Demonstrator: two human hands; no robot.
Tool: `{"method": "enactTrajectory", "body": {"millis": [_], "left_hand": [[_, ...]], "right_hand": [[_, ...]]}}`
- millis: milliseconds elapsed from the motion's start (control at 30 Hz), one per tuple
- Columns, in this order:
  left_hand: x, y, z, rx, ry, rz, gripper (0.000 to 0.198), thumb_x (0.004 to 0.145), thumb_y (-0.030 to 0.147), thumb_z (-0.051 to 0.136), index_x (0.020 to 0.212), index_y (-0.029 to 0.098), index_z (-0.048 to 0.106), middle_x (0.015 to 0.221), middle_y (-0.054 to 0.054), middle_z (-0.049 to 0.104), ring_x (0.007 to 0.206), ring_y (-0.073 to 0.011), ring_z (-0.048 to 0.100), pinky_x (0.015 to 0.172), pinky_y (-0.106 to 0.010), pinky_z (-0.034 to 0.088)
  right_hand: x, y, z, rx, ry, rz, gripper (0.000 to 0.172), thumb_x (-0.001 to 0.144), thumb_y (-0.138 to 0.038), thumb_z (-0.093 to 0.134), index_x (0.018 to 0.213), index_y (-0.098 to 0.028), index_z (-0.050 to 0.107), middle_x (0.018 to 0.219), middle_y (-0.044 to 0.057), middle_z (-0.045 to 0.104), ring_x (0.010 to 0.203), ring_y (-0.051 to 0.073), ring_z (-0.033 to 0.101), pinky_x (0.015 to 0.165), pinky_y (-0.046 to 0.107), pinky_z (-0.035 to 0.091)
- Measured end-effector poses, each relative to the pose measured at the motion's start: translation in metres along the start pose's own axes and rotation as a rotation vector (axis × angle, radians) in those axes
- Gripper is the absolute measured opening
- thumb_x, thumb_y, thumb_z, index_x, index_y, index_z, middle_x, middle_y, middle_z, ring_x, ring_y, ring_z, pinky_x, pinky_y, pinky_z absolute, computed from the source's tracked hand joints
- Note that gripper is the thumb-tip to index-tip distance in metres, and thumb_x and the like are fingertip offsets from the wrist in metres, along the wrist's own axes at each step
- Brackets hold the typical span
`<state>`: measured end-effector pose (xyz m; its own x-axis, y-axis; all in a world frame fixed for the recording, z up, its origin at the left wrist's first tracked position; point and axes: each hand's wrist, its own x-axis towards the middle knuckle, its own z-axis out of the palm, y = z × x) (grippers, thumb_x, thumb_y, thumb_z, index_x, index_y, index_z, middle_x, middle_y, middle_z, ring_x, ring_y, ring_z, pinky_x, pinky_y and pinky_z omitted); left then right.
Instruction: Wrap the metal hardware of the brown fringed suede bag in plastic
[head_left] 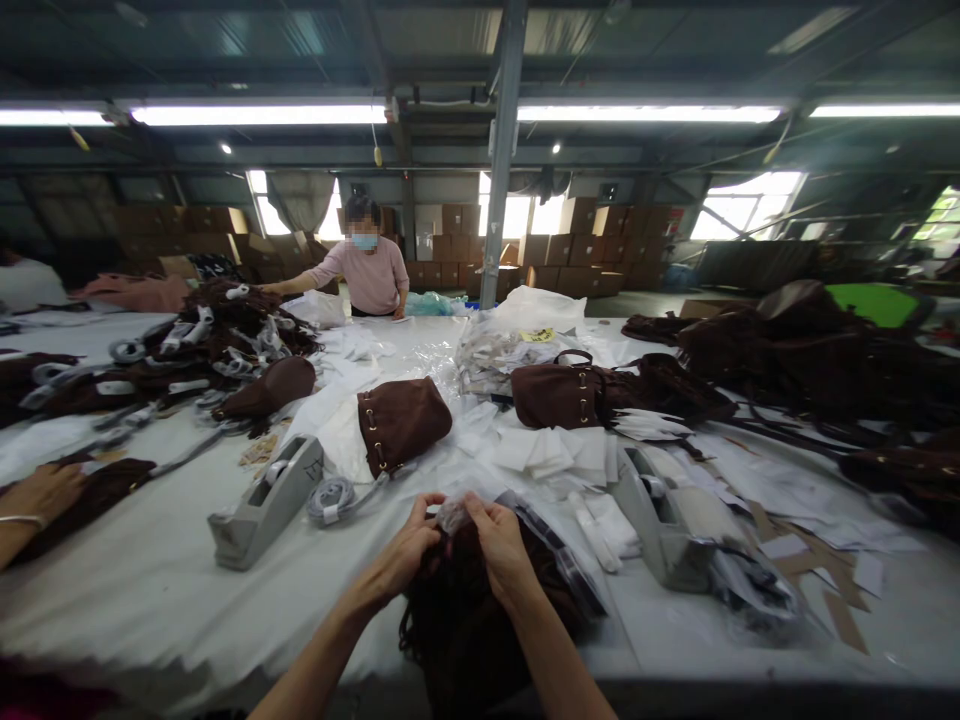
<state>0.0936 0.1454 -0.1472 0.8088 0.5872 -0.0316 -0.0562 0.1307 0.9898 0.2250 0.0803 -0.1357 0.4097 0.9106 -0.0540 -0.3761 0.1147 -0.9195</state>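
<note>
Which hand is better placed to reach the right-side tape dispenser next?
Probably the right hand: it's nearer that tape dispenser; the left hand would have to reach across the right.

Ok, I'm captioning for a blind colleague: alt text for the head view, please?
A person's left hand and right hand pinch translucent wrapping at a dark brown item on a white table. Grey tape dispensers flank them; brown bags and a masked co-worker are beyond.
</note>
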Motion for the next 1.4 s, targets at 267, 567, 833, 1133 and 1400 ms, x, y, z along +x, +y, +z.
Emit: {"method": "enactTrajectory", "body": {"millis": [267,567,833,1133,1400], "left_hand": [[-0.005,0.006,-0.01,-0.074,-0.06,0.043,0.044,0.081,0.038,0.064,0.115,0.017,0.047,0.089,-0.005,0.065,0.071,-0.0166,0.066,0.062,-0.026,0.052],[0.007,-0.007,-0.011,0.024,0.233,0.071,0.033,0.079,0.045,0.063,0.087,0.014,0.055,0.048,0.007,0.051,0.034,-0.0054,0.042,0.033,-0.014,0.025],[-0.003,0.007,-0.018,-0.277,-0.085,0.087,0.059,0.071,0.028,0.074,0.124,0.018,0.051,0.091,-0.007,0.066,0.063,-0.0095,0.059,0.055,-0.018,0.046],[0.001,-0.015,-0.024,-0.012,0.308,-0.005,0.041,0.074,0.048,0.067,0.095,0.012,0.064,0.053,0.002,0.059,0.034,-0.0089,0.048,0.034,-0.018,0.032],[0.0,-0.015,-0.019,-0.223,0.175,0.09,0.062,0.074,0.034,0.07,0.127,0.014,0.046,0.078,-0.003,0.067,0.058,-0.0092,0.057,0.054,-0.019,0.042]], "right_hand": [[0.008,-0.003,0.002,-0.05,-0.035,0.081,0.045,0.069,-0.057,0.068,0.063,-0.013,0.063,0.052,0.0,0.059,0.043,0.01,0.049,0.045,0.022,0.038],[0.027,-0.001,-0.006,-0.231,0.003,0.085,0.051,0.065,-0.065,0.066,0.061,-0.014,0.064,0.053,0.003,0.063,0.049,0.016,0.056,0.047,0.026,0.042],[0.041,0.0,-0.006,-0.328,-0.144,0.165,0.058,0.073,-0.069,0.054,0.061,-0.013,0.065,0.05,0.006,0.061,0.046,0.016,0.054,0.045,0.026,0.038],[0.04,0.002,0.003,-0.698,-0.084,-0.067,0.058,0.074,-0.069,0.049,0.043,-0.02,0.044,0.042,-0.001,0.043,0.044,0.011,0.034,0.044,0.026,0.022],[0.041,0.01,0.0,-0.708,0.023,-0.073,0.06,0.077,-0.073,0.041,0.049,-0.021,0.048,0.047,0.001,0.05,0.047,0.015,0.044,0.049,0.028,0.03]]}}
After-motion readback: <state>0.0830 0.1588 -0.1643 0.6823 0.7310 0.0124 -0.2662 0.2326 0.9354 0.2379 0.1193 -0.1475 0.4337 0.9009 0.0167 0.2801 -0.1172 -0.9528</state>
